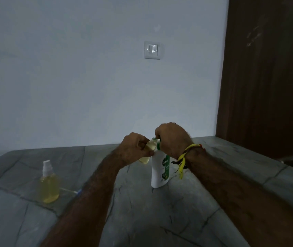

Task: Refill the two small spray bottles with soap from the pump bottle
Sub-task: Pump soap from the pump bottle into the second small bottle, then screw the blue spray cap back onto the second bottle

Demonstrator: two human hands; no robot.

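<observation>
though dim, right hand (173, 139) hides pump bottle (160, 172) top.

counter (160, 211): grey stone slabs, kinda matt, veiny
pump bottle (160, 173): white plastic, smooth, bit glossy
spray bottle (48, 184) near the counter's left edge: clear plastic, white plastic nozzle
door (266, 68): dark wood, matt
wall (88, 77): plain matt paint

Left hand (133, 148) tilting small spray bottle (148, 153) against pump bottle (160, 172), right hand (172, 139) covering pump
</observation>
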